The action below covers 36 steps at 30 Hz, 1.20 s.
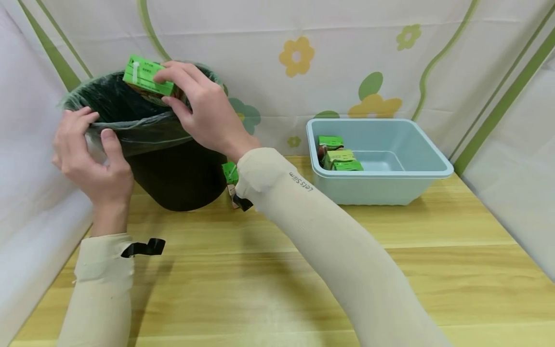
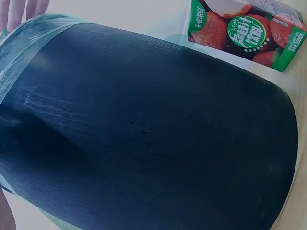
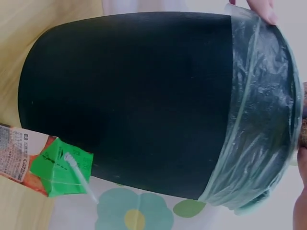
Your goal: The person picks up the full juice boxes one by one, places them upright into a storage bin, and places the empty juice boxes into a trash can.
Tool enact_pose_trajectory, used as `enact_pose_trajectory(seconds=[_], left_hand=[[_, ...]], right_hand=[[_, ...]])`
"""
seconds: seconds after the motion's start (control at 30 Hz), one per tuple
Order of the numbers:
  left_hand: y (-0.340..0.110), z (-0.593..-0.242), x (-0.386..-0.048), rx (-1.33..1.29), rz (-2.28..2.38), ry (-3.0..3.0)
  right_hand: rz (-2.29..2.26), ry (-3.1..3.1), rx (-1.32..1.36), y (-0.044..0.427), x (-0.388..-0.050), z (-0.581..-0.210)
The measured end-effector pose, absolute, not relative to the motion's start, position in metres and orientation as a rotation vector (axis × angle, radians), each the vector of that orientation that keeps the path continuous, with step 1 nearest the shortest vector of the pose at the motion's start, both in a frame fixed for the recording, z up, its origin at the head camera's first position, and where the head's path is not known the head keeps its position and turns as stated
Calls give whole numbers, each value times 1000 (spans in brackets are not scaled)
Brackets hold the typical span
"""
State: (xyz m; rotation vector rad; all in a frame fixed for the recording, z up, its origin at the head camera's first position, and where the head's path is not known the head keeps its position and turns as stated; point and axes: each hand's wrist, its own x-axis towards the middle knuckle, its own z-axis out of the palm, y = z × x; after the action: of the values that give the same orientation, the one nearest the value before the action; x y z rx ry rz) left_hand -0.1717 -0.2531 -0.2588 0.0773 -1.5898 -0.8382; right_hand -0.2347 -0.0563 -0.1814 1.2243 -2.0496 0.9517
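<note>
My right hand (image 1: pixel 208 106) pinches a green-topped juice box (image 1: pixel 143 76) over the mouth of a black trash bin (image 1: pixel 178 176). The box is tilted, with a white straw on its end. A thin green plastic liner (image 1: pixel 147 136) covers the bin's rim and folds down outside. At the near left of that rim, my left hand (image 1: pixel 93 154) grips it, fingers over the edge and thumb outside. Beside the bin stands another juice box (image 3: pixel 60 167), partly behind my right wrist in the head view; its fruit-printed side (image 2: pixel 244 33) shows in the left wrist view.
To the right, a light blue plastic tub (image 1: pixel 373 190) holds several green-topped boxes (image 1: pixel 340 156) at its left end. Both stand on a wood-grain table (image 1: pixel 260 289). A white curtain (image 1: pixel 260 29) with flower prints hangs behind and along the sides.
</note>
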Motion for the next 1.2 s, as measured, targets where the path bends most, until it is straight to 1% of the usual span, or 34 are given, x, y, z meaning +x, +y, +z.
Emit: enact_pose_trajectory(seconds=[0.23,0.5,1.2], left_hand=[[-249,-255,-167,84,-849,-1588],[-251,-254,-165,89,-840,-1597],[-255,-256,-165,94,-829,-1605]], right_hand=[[878,-2112,1244,-57,-236,-187],[794,-2323,1226,-61,-232,-177],[640,-2467,1155,-66,-229,-170]])
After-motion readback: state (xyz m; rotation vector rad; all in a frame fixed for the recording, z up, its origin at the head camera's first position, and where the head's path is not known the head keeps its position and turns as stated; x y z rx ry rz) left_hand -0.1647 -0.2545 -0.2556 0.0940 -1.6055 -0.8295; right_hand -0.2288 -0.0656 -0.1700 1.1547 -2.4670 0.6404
